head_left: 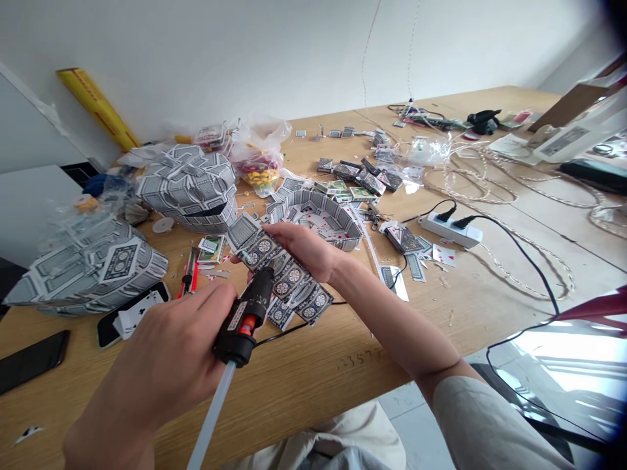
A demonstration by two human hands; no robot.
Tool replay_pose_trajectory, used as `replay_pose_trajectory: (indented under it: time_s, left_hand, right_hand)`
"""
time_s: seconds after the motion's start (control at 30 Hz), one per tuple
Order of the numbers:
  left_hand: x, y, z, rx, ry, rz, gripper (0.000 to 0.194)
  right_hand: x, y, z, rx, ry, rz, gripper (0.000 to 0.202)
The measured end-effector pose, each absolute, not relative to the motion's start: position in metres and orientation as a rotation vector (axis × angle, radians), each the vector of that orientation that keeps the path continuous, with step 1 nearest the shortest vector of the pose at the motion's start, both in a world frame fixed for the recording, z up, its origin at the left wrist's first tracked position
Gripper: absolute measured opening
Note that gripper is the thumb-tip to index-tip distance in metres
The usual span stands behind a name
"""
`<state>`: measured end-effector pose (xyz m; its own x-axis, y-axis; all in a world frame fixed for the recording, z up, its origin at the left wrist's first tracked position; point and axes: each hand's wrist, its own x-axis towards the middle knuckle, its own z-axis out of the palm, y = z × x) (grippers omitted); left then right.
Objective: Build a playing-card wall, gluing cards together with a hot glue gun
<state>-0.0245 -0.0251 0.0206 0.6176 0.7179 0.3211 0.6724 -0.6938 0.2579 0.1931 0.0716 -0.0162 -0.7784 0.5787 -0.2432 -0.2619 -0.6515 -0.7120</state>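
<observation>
My left hand is closed around a black glue gun, with a translucent glue stick sticking out of its rear. The gun's nozzle points at a piece made of joined playing cards with patterned backs. My right hand grips that card piece along its upper side, the thumb and fingers partly hidden by the cards. Just beyond it sits an open, low-walled ring of folded cards with loose cards inside. To the left stands a lidded box built from cards.
A second card-built box stands at the left, near two phones. A red cutter lies near my left hand. Card packs are scattered behind, and a white power strip with black cables lies at the right.
</observation>
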Motion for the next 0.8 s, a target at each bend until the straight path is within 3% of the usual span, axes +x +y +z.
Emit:
replay_pose_trajectory:
  time_s: [0.8]
  left_hand:
    - [-0.0203, -0.0214, 0.0166, 2.913, 1.115, 0.575, 0.018]
  right_hand:
    - [0.1897, 0.0663, -0.0107, -0.725, -0.863, 2.431, 0.044]
